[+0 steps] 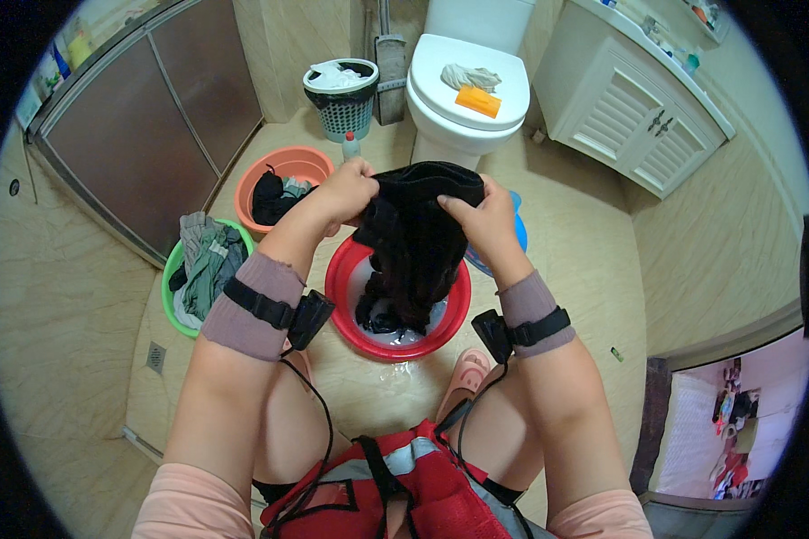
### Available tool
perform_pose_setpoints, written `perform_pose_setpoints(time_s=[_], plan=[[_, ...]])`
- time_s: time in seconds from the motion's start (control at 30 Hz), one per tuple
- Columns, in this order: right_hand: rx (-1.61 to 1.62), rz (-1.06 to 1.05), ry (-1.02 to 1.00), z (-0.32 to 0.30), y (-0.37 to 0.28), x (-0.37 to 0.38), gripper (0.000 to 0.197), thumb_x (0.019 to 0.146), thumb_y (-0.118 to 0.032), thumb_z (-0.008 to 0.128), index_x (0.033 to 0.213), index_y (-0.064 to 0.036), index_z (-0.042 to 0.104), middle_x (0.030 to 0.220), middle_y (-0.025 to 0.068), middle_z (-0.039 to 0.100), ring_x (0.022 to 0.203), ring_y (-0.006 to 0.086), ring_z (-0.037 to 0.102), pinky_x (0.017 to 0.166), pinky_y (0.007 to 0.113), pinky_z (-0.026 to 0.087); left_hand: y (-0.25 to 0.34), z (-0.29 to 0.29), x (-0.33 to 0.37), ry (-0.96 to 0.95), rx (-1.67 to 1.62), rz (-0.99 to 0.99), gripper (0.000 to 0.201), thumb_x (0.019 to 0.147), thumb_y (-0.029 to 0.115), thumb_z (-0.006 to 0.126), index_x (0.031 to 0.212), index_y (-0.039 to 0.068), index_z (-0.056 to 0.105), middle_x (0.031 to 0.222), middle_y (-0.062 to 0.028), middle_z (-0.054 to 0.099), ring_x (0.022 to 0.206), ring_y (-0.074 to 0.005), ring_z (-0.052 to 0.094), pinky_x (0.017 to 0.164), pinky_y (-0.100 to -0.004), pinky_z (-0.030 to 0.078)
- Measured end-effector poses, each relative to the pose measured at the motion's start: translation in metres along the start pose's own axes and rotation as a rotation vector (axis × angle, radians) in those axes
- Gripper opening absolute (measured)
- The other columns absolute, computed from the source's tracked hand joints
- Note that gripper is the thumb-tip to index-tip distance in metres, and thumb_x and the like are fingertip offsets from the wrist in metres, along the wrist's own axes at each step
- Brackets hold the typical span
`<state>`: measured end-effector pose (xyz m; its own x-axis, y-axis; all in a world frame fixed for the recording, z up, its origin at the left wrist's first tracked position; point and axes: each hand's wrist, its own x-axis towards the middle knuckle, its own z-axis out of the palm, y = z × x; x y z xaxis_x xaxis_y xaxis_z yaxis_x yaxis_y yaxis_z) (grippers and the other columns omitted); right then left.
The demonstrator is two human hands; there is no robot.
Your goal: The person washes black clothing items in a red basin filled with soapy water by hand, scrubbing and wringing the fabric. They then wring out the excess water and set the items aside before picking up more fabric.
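Observation:
A dark, wet black garment (418, 238) that looks like a pair of trousers is held up by its banded top edge. My left hand (349, 193) grips one end of that edge, while my right hand (481, 216) pinches the other end with the thumb in front. The garment's lower part hangs into a red basin (336, 314) of cloudy, sudsy water between my feet. Folds of the cloth hide part of the basin's far rim.
An orange basin (247, 193) and a green basin (170, 301), both with clothes, stand at left. A bottle (351, 146) and a bin (343, 112) are beyond. Behind my right hand is a blue basin (520, 225). The toilet lid (427, 67) bears a grey cloth (469, 77) and an orange item (478, 101).

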<state>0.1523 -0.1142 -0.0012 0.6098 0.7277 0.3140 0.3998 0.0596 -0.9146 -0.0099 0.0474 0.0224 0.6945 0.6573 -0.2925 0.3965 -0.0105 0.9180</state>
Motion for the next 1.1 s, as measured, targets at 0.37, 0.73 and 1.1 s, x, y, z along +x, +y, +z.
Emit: perform_pose_setpoints(time_s=[0.37, 0.73, 1.1], plan=[[0.010, -0.212, -0.164, 0.015, -0.017, -0.019, 0.075, 0.062, -0.032, 0.088, 0.115, 0.0013, 0.048, 0.099, 0.0145, 0.065, 0.091, 0.0235, 0.064, 0.080, 0.035, 0.051, 0.027, 0.021, -0.027, -0.249, -0.773, 0.054, 0.049, 0.084, 0.001, 0.049, 0.131, 0.004, 0.037, 0.118, -0.0155, 0.050, 0.106, -0.0282, 0.057, 0.088, -0.0460, 0.054], [0.599, 0.160, 0.078, -0.002, -0.027, -0.003, 0.036, 0.074, -0.006, 0.074, 0.105, 0.0025, 0.059, 0.096, 0.0114, 0.067, 0.084, 0.0239, 0.067, 0.075, 0.035, 0.054, 0.011, 0.022, -0.023, -0.156, -0.020, 0.269, 0.078, 0.078, 0.024, 0.076, 0.140, 0.006, 0.034, 0.120, -0.0124, 0.050, 0.122, -0.0234, 0.050, 0.090, -0.0300, 0.048], [1.558, 0.344, -0.143, -0.015, -0.067, -0.006, 0.037, 0.090, -0.020, 0.061, 0.123, -0.0033, 0.056, 0.122, 0.0137, 0.060, 0.112, 0.0306, 0.058, 0.100, 0.048, 0.044, -0.024, 0.087, -0.007, -0.173, -0.015, 0.659, 0.105, 0.063, 0.011, 0.085, 0.146, 0.003, 0.020, 0.139, -0.0171, 0.042, 0.127, -0.0249, 0.043, 0.107, -0.0355, 0.034]])
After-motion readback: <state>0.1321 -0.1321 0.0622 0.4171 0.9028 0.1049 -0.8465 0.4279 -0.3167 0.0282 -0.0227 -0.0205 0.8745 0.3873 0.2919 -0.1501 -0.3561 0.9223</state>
